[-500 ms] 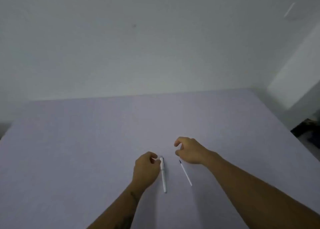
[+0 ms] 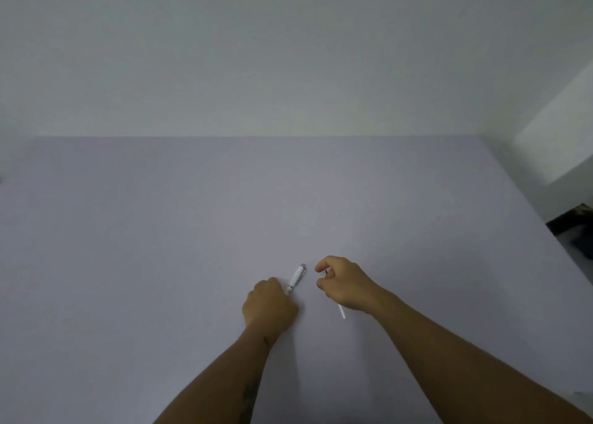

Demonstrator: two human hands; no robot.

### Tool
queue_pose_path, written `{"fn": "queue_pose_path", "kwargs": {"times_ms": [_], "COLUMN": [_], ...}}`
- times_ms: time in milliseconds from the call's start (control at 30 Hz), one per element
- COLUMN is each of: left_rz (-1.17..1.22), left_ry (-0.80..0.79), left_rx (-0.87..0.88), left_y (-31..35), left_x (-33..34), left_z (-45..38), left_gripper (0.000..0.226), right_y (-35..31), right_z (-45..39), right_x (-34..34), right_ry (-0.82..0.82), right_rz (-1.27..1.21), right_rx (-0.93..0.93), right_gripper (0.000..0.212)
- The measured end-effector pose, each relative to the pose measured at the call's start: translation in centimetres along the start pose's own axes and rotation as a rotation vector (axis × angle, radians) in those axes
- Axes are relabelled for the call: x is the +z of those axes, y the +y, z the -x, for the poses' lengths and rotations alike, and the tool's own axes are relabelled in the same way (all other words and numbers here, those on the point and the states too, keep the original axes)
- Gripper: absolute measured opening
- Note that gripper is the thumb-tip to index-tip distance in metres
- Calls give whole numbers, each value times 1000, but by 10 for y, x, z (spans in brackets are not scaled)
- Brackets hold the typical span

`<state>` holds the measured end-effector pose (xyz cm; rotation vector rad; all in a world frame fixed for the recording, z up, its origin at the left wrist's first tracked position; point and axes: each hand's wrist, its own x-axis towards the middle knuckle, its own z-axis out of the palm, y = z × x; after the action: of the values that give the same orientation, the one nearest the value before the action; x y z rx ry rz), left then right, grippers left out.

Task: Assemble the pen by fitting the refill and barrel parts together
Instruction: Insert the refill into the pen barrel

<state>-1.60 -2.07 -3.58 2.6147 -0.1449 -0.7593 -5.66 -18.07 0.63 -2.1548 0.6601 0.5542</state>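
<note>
My left hand (image 2: 269, 305) is closed around the near end of a white pen barrel (image 2: 296, 277), which sticks out past my fingers and points away and to the right. My right hand (image 2: 345, 284) grips a thin white refill (image 2: 341, 312). The refill's white tail shows below my palm, and its dark tip peeks out between my thumb and forefinger. The two hands sit side by side, a small gap apart, over the pale lilac table (image 2: 160, 231).
A plain white wall (image 2: 288, 54) rises behind the table's far edge. The table's right edge runs diagonally down the right side, with a dark floor area and some dark things (image 2: 574, 227) beyond it.
Both parts lay on the table before. My left hand has taken the barrel and swung it to point away. My right hand has picked up the refill.
</note>
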Motion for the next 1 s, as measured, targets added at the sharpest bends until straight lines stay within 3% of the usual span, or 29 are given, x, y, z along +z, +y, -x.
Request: {"fn": "queue_pose_path", "kwargs": {"times_ms": [100,233,367,500,667,733,800,900,1000], "left_rz": [139,339,505,520,461,426,432,525,637], "left_ry": [-15,19,42,26,-32,-76,-114,-108,-77], "left_rx": [-5,64,112,104,74,42,7,-42,-76], "left_y": [-5,-8,-4,-1,8,5,-6,-20,-26], "left_x": [-6,-11,-22,-36,-61,-65,-61,-54,-50], "left_z": [-2,1,6,4,-14,-18,-17,-13,-16], "left_gripper": [9,10,10,9,15,16,16,15,14], "right_y": [-2,-19,-32,-41,-53,-54,-45,-31,-29], "right_z": [-7,-11,-18,-33,-46,-55,-65,-71,-74], "right_x": [3,6,12,14,12,7,-5,-17,-12], "right_ry": [13,22,60,105,36,109,194,179,188], "right_rz": [-107,-465,-622,-704,-990,-1099,-946,-359,-125], "right_rx": [79,156,115,168,229,273,271,193,152], "right_gripper": [42,11,15,15,14,18,22,24,13]}}
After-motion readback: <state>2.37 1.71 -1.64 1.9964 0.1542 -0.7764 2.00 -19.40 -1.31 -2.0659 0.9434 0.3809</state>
